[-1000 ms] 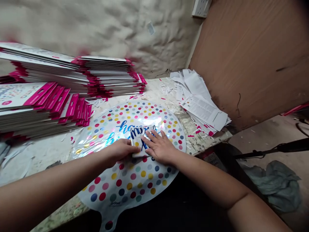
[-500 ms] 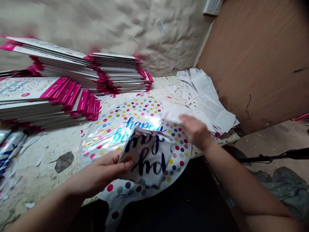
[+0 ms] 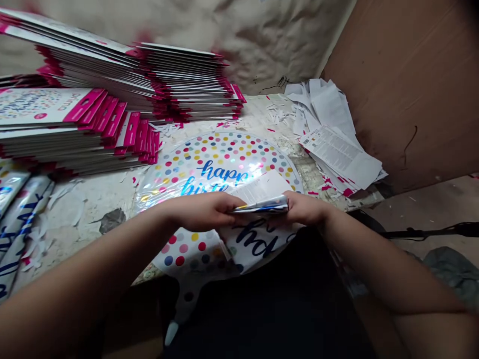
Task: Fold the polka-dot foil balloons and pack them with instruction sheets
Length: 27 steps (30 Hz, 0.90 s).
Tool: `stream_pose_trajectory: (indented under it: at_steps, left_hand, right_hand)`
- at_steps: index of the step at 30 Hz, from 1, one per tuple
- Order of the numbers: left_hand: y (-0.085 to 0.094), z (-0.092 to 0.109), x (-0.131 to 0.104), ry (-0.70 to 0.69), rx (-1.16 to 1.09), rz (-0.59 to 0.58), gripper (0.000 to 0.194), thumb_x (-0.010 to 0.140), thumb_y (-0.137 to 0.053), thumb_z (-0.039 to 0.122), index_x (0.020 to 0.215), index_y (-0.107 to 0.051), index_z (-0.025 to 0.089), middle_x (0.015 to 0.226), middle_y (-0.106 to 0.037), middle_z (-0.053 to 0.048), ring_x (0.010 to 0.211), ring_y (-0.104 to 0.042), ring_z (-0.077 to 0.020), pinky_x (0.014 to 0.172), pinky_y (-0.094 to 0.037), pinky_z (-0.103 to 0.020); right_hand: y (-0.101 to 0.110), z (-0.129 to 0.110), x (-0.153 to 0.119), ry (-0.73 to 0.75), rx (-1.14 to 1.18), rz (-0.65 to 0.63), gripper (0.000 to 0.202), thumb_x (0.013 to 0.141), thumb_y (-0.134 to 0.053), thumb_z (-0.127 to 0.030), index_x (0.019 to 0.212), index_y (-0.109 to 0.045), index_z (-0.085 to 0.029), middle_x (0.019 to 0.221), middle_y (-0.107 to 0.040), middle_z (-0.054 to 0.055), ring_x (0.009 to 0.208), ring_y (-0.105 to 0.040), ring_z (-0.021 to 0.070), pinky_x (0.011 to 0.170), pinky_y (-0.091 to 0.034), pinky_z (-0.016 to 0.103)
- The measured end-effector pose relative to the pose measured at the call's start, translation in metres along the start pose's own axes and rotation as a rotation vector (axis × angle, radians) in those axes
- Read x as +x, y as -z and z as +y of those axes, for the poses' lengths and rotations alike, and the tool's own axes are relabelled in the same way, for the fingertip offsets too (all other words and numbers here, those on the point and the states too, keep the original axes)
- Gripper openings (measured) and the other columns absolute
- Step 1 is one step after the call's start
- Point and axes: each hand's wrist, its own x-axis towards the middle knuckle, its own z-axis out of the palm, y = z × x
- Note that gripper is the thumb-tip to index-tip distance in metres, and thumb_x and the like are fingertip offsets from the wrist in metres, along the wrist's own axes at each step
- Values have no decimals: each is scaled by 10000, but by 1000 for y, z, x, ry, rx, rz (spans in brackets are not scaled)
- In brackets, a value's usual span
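Folded foil balloon (image 3: 256,242) is up between both hands now, held just above the flat, dotted balloon (image 3: 232,149) spread on the tabletop (image 3: 88,199), with a lettered flap hanging down towards the near edge. A second ago it lay pressed on that spread sheet; half a second later the left hand (image 3: 209,212) alone had it while the right hand (image 3: 309,209) was out by the loose papers (image 3: 340,154) with a white sheet. From where I stand, both hands are now clamped on it, left fingers at one end of the fold, right fingers at the other, and a printed sheet (image 3: 265,188) has come in just beyond the silver edge. I'd judge that foil and paper are now being handled together, though I can't tell whether the paper is tucked into the fold or merely rests against it.
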Motion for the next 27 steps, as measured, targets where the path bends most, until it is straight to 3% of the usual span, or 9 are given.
stream_pose_trajectory:
  at_steps: [2,4,8,10,14,17,19,23,27]
  left_hand:
    - [2,0,14,-4,2,14,223,795,-512,364,860,-603,171,774,-590,6,700,-537,-133,621,-429,-197]
    - [2,-3,27,47,107,158,218,803,-500,353,903,-612,195,775,-613,-3,705,-568,-154,620,-440,-224]
    - [0,-14,53,242,643,622,207,792,-477,212,922,-633,172,803,-637,-72,752,-588,-224,666,-445,-327]
    - [-3,-18,71,168,806,647,234,807,-435,163,921,-639,147,855,-638,-103,825,-585,-241,718,-446,-360]
    - [-18,-22,108,-185,899,455,353,888,-399,266,1200,-528,162,1305,-480,-142,1207,-414,-280,962,-343,-445]
    - [-32,-23,113,-83,925,372,549,885,-412,441,1357,-355,168,1467,-252,-163,1337,-186,-367,1011,-218,-578]
    - [-40,-20,105,37,910,338,615,869,-436,471,1384,-303,163,1477,-210,-183,1337,-152,-406,979,-239,-615]
    - [-45,-16,87,59,923,366,547,808,-563,418,1277,-429,169,1383,-346,-201,1267,-282,-402,894,-365,-554]
    - [-41,-29,93,-117,970,533,595,706,-547,657,1034,-560,161,1174,-476,-182,1138,-384,-373,885,-340,-520]
  right_hand:
    - [9,14,-5,19,28,67,344,667,-700,-240,999,-678,-153,976,-692,47,900,-627,206,858,-482,353]
    - [25,27,-17,-1,7,202,323,683,-690,-270,991,-678,-175,991,-690,46,917,-623,210,864,-480,364]
    - [71,55,-47,-169,-71,759,266,630,-730,-331,831,-685,-163,855,-709,58,811,-652,227,782,-521,388]
    - [88,68,-55,-172,0,916,309,610,-745,-333,861,-673,-169,909,-708,68,830,-657,229,777,-530,385]
    - [96,82,-56,-74,99,1025,414,588,-759,-344,942,-649,-159,1019,-687,84,907,-648,239,797,-533,385]
    - [90,82,-56,-64,-25,1128,397,623,-729,-378,934,-654,-142,1005,-690,91,906,-646,239,806,-520,378]
    - [83,77,-56,-86,-145,1104,383,653,-702,-393,933,-661,-134,947,-702,89,860,-650,237,791,-513,376]
    - [72,66,-53,-126,-301,1001,366,704,-650,-409,927,-667,-119,831,-706,79,748,-645,224,721,-504,356]
    - [68,62,-43,-140,-423,958,341,728,-615,-426,903,-665,-137,774,-690,56,701,-621,209,665,-485,320]
